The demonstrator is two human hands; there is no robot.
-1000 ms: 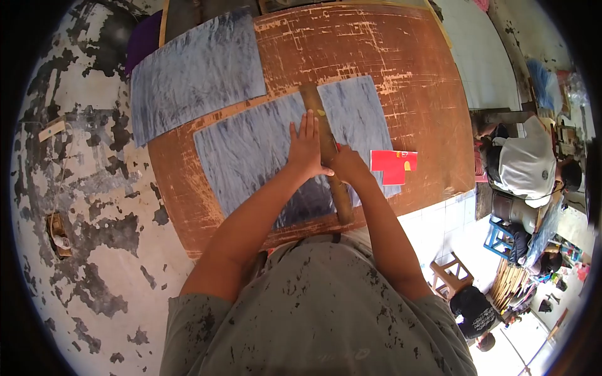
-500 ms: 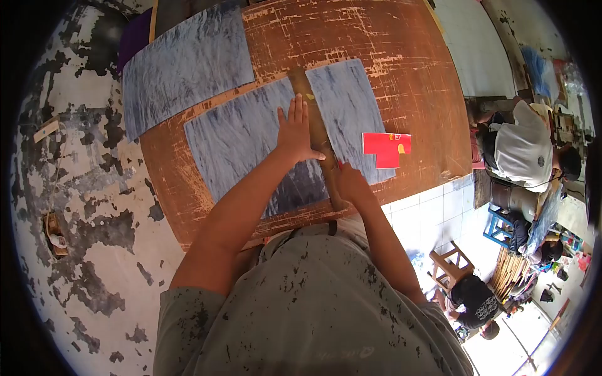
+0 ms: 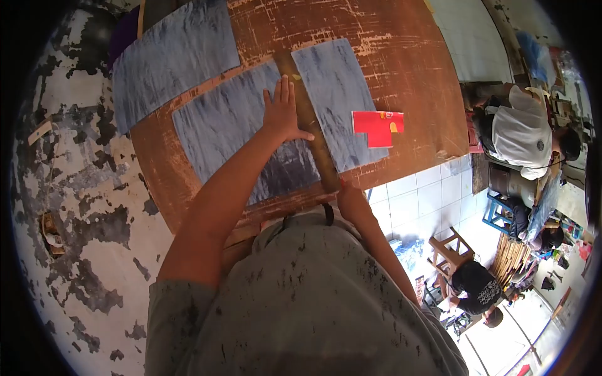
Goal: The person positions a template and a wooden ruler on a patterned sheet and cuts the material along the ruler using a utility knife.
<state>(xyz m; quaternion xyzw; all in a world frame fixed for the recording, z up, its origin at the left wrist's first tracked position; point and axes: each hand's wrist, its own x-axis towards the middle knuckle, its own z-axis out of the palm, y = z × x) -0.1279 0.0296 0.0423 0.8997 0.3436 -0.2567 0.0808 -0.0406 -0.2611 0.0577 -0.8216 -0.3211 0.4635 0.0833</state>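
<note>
My left hand (image 3: 280,117) lies flat, thumb spread, on a marbled blue-grey sheet (image 3: 216,128) and against the edge of a long brownish straightedge strip (image 3: 307,118). The strip lies lengthwise toward me, with a second blue-grey piece (image 3: 335,94) along its right side. At the near end of the strip, by the board's front edge, my right hand (image 3: 352,202) is closed on a small tool with a red end (image 3: 342,182); most of the tool is hidden in the fingers. A red card with a notched corner (image 3: 379,128) rests on the right piece.
Another blue-grey sheet (image 3: 175,62) lies at the far left of the scratched brown board (image 3: 420,88). A peeling wall (image 3: 94,250) runs along the left. On the right are a person in a white shirt (image 3: 520,135), a person in black (image 3: 476,288) and a wooden stool (image 3: 450,250).
My right hand has drawn the red-ended tool toward me along the strip, down to its near end. My left hand stays pressed in place; the whole view has shifted slightly.
</note>
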